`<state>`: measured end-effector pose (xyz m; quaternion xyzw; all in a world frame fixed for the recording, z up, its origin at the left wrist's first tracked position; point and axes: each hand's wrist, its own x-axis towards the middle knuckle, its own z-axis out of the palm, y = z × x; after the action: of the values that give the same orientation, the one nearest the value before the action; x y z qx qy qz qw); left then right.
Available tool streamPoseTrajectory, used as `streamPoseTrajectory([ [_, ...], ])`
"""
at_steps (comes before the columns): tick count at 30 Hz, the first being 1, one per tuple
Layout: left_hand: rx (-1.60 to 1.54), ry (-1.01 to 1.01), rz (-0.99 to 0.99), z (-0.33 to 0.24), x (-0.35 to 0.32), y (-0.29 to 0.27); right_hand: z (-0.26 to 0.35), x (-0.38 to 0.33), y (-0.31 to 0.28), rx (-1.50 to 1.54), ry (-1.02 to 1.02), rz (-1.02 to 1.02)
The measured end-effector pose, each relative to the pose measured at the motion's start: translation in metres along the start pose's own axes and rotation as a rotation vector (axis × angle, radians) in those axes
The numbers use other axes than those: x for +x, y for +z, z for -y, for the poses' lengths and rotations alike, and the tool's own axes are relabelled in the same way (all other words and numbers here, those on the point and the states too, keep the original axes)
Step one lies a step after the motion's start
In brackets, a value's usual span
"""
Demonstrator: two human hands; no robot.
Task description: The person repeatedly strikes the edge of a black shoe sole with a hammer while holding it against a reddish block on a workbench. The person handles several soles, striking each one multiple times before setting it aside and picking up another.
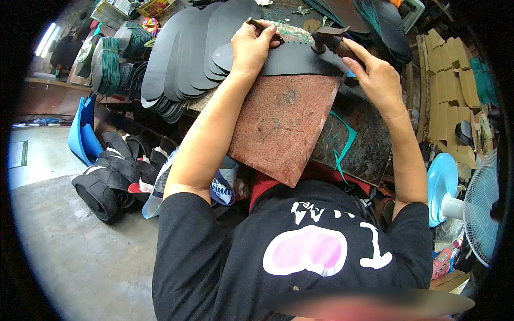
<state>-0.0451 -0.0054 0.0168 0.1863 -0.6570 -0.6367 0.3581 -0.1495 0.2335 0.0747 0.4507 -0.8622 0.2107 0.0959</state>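
- Nearest the camera, a reddish slab [281, 128] lay tilted under the work.
- Left hand [251, 48] pinched a punch [262, 27] upright on the black sole [292, 59].
- Right hand [375, 75] gripped a hammer [329, 38], fingers wrapped shut.
- Punching seemed underway; a stack of black soles [187, 53] sat alongside, done or not unclear.

tan cardboard boxes [447, 91] stacked at right, small colourful carton [441, 262] lower right

Shoemaking workshop: stacked black soles [182, 59], strap bundles [110, 64], hammer [329, 38], worn workbench [364, 144].
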Motion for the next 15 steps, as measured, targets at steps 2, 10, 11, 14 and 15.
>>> streamPoseTrajectory([
  [2,0.074,-0.007,0.018,-0.002,-0.001,0.000,0.006,0.004,-0.019,0.055,-0.100,-0.082],
  [10,0.913,0.594,0.109,-0.012,-0.003,0.016,0.029,0.016,-0.036,0.383,-0.258,-0.290],
  [11,0.969,0.658,0.126,-0.011,-0.004,0.018,0.026,0.018,-0.024,0.081,-0.309,-0.213],
  [14,0.891,0.513,-0.002,-0.008,-0.004,0.017,0.000,0.013,-0.007,0.100,-0.186,-0.208],
  [15,0.698,0.339,-0.017,-0.007,-0.003,0.012,-0.008,0.008,-0.003,0.013,-0.135,-0.236],
])
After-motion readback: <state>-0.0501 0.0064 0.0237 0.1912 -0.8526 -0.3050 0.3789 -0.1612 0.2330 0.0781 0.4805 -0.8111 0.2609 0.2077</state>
